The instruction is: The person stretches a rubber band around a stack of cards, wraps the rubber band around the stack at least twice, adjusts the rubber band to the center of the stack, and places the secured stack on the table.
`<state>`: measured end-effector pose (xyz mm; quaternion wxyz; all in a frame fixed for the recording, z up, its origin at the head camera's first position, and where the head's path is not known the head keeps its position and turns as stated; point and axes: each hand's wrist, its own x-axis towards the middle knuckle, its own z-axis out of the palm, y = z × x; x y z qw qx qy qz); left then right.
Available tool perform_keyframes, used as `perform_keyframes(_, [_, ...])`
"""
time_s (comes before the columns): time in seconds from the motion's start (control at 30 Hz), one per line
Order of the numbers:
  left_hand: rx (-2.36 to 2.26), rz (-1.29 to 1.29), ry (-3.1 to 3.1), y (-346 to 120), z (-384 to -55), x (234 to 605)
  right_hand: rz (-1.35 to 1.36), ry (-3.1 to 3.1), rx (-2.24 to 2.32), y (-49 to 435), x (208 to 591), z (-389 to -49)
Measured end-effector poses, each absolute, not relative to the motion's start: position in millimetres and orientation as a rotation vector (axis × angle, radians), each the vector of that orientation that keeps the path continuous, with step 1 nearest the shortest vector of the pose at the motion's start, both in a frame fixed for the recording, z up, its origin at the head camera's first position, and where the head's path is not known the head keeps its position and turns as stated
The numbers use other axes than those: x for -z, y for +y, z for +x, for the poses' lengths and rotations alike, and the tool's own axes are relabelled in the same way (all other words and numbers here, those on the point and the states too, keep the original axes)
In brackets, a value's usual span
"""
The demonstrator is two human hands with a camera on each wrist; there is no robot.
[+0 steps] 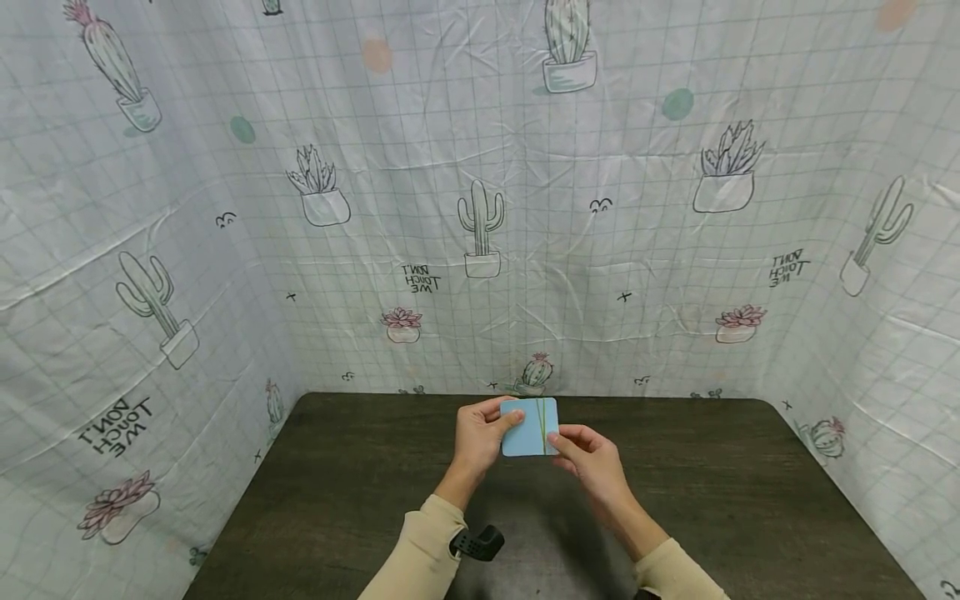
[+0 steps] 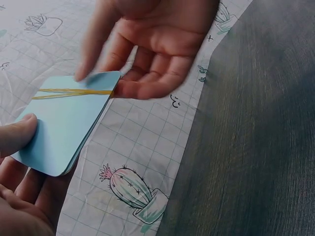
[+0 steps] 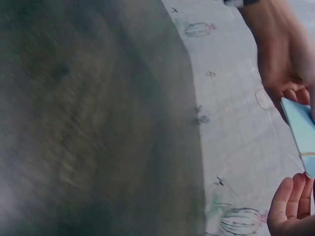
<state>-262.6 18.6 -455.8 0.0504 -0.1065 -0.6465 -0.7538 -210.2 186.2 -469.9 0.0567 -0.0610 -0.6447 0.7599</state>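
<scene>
A thin stack of light blue cards (image 1: 521, 437) with rounded corners is held up above the dark table. A yellow-green rubber band (image 2: 74, 92) runs round it near one end, its strands crossing. My left hand (image 1: 477, 437) grips the other end, thumb flat on the top face and fingers underneath. At the banded end, my right hand (image 1: 596, 462) pinches the edge between thumb and fingers; whether the fingertips also catch the band cannot be told. In the right wrist view, the cards (image 3: 300, 128) are cut off by the frame's edge.
The dark wooden table (image 1: 360, 475) lies beneath both hands. A white cloth (image 1: 637, 275) printed with cacti and grid lines hangs behind it and at both sides. On the left wrist is a black band (image 1: 477, 543).
</scene>
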Motion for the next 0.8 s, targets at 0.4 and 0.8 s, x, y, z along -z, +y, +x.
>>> perform_keyframes(0.4, [2.348, -0.436, -1.982, 18, -264, 465, 0.004, -2.132, -2.116, 206, 444, -232])
perform_keyframes(0.8, [2.474, -0.475, -1.981, 14, -266, 468, 0.034, -2.199, -2.024, 204, 440, -237])
